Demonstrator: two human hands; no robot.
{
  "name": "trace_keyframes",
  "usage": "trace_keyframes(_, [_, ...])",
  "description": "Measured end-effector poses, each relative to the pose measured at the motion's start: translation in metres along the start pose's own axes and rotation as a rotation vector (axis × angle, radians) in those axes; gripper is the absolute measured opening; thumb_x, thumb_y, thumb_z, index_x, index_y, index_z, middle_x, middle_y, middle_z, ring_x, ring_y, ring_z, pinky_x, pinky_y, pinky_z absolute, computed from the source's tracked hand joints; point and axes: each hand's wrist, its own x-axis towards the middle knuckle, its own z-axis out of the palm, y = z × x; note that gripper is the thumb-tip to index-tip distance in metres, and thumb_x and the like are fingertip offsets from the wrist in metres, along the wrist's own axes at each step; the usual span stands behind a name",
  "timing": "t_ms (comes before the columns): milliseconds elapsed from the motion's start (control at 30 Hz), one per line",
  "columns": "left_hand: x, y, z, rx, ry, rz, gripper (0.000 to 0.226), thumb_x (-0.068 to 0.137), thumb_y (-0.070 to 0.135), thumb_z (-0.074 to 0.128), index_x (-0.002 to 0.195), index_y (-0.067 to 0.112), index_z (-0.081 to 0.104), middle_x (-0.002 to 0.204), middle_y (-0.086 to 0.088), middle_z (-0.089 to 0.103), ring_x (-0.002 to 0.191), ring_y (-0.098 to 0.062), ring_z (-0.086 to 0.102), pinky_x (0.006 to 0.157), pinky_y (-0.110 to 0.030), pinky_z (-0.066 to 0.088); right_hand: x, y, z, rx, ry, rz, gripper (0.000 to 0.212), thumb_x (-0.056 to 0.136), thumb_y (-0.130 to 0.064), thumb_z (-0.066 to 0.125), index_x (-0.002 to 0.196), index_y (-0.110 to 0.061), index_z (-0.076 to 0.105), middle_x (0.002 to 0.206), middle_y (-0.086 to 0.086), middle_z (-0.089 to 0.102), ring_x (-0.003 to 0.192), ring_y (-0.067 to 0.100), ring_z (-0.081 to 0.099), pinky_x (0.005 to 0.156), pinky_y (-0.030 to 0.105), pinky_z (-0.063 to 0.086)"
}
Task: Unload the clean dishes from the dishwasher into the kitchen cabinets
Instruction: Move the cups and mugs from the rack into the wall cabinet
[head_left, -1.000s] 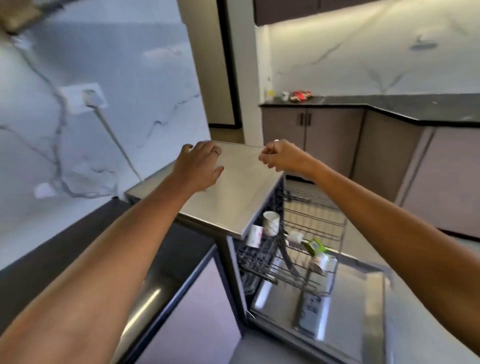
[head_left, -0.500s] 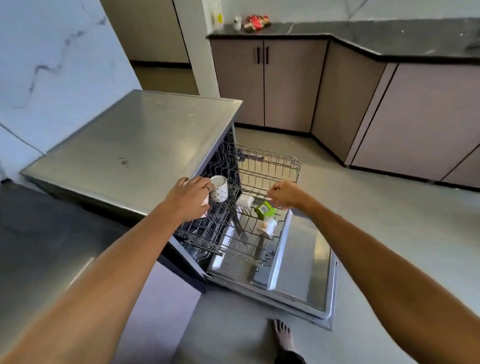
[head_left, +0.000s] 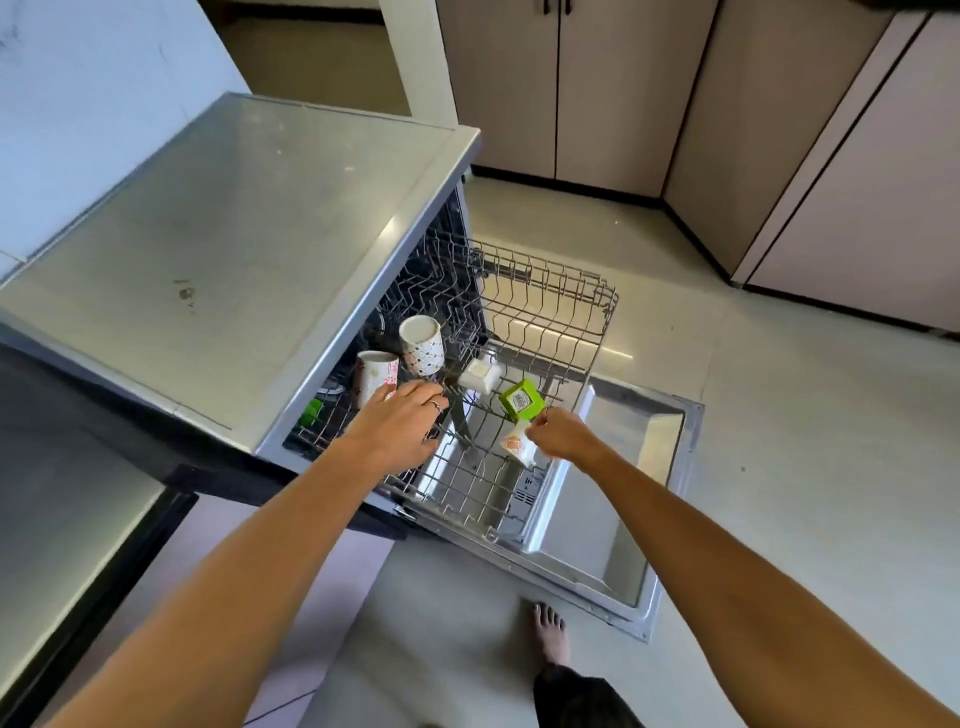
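Cups are the main thing here: two patterned ones, a cup (head_left: 375, 378) at the left and a second cup (head_left: 423, 345) just behind it, sit upside down in the pulled-out rack (head_left: 550, 306) of the dishwasher (head_left: 249, 249). They look like ceramic, so probably light but breakable and a bit slick if damp; gripping around the wall seems safer than pinching the rim. The left hand (head_left: 400, 428) reaches in with relaxed fingers, fingertips right at the nearer cup, not wrapped around it yet. The right hand (head_left: 563, 434) has its fingers curled around a small white printed piece (head_left: 517, 446), beside a green box-like item (head_left: 521, 399) and a white square dish (head_left: 480, 375). Around it: a grey floor (head_left: 779, 415), lower cabinets (head_left: 597, 88) with doors closed, a bare foot (head_left: 550, 631) near the dropped door (head_left: 613, 525).
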Motion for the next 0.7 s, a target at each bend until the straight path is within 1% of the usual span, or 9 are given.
trace_keyframes(33, [0.001, 0.000, 0.004, -0.008, -0.012, -0.001, 0.058, 0.095, 0.034, 0.050, 0.146, 0.017, 0.028, 0.155, 0.002, 0.021, 0.144, -0.016, 0.017, 0.118, -0.044, 0.019, 0.005, 0.002, 0.003, -0.004, -0.019, 0.009, 0.019, 0.088, -0.011, 0.050, 0.075, 0.002, 0.055, 0.072, 0.010, 0.050, 0.071, 0.021, 0.051, 0.065, 0.029, 0.041])
trace_keyframes(67, [0.003, -0.002, 0.007, -0.018, -0.028, -0.007, 0.057, 0.094, 0.033, 0.050, 0.145, 0.017, 0.029, 0.154, 0.002, 0.023, 0.143, -0.016, 0.019, 0.117, -0.043, 0.020, 0.013, 0.003, 0.007, 0.003, -0.039, 0.023, 0.016, 0.088, -0.011, 0.051, 0.075, -0.002, 0.053, 0.073, 0.009, 0.048, 0.073, 0.022, 0.051, 0.065, 0.030, 0.040])
trace_keyframes(133, [0.005, -0.006, 0.017, -0.048, -0.055, -0.032, 0.055, 0.094, 0.034, 0.049, 0.144, 0.018, 0.032, 0.151, 0.003, 0.027, 0.141, -0.015, 0.023, 0.116, -0.041, 0.023, 0.027, 0.005, 0.014, 0.061, -0.075, 0.074, 0.012, 0.086, -0.012, 0.054, 0.089, -0.001, 0.056, 0.080, 0.012, 0.051, 0.076, 0.024, 0.052, 0.065, 0.031, 0.039])
trace_keyframes(200, [0.005, -0.010, 0.026, -0.075, -0.084, -0.064, 0.054, 0.094, 0.036, 0.048, 0.143, 0.018, 0.034, 0.150, 0.003, 0.029, 0.140, -0.015, 0.025, 0.114, -0.040, 0.024, 0.040, 0.006, 0.022, 0.163, -0.082, 0.155, 0.013, 0.083, -0.013, 0.056, 0.090, -0.003, 0.055, 0.078, 0.011, 0.050, 0.070, 0.022, 0.049, 0.060, 0.029, 0.037])
trace_keyframes(267, [0.006, -0.016, 0.036, -0.095, -0.134, -0.094, 0.053, 0.095, 0.036, 0.046, 0.143, 0.018, 0.034, 0.150, 0.002, 0.028, 0.140, -0.015, 0.024, 0.114, -0.040, 0.024, 0.056, 0.005, 0.032, 0.254, -0.041, 0.235, 0.019, 0.081, -0.014, 0.057, 0.097, -0.003, 0.054, 0.087, 0.013, 0.057, 0.077, 0.024, 0.055, 0.060, 0.027, 0.039])
trace_keyframes(367, [0.009, -0.024, 0.049, -0.118, -0.203, -0.121, 0.053, 0.096, 0.035, 0.045, 0.145, 0.017, 0.031, 0.152, 0.002, 0.026, 0.142, -0.015, 0.021, 0.115, -0.040, 0.021, 0.075, 0.008, 0.045, 0.321, 0.067, 0.353, 0.045, 0.080, -0.017, 0.059, 0.122, -0.003, 0.050, 0.116, 0.019, 0.059, 0.104, 0.033, 0.058, 0.076, 0.029, 0.046])
trace_keyframes(467, [0.018, -0.034, 0.063, -0.121, -0.244, -0.139, 0.055, 0.097, 0.037, 0.044, 0.146, 0.018, 0.029, 0.154, 0.002, 0.024, 0.142, -0.016, 0.021, 0.115, -0.040, 0.023, 0.090, 0.008, 0.054, 0.363, 0.096, 0.437, 0.055, 0.079, -0.017, 0.060, 0.129, 0.000, 0.044, 0.124, 0.019, 0.054, 0.114, 0.034, 0.054, 0.095, 0.038, 0.049])
trace_keyframes(567, [0.028, -0.039, 0.075, -0.135, -0.263, -0.160, 0.055, 0.096, 0.039, 0.044, 0.146, 0.018, 0.029, 0.155, 0.003, 0.022, 0.142, -0.016, 0.021, 0.115, -0.038, 0.026, 0.097, 0.007, 0.059, 0.402, 0.103, 0.495, 0.061, 0.083, -0.017, 0.060, 0.135, 0.002, 0.035, 0.131, 0.018, 0.050, 0.121, 0.035, 0.050, 0.101, 0.040, 0.045])
trace_keyframes(700, [0.038, -0.031, 0.086, -0.189, -0.247, -0.144, 0.052, 0.096, 0.035, 0.045, 0.143, 0.017, 0.034, 0.152, 0.004, 0.026, 0.141, -0.014, 0.024, 0.112, -0.036, 0.029, 0.110, 0.014, 0.070, 0.437, 0.132, 0.526, 0.061, 0.088, -0.019, 0.059, 0.137, 0.003, 0.028, 0.137, 0.020, 0.043, 0.126, 0.034, 0.045, 0.102, 0.037, 0.040])
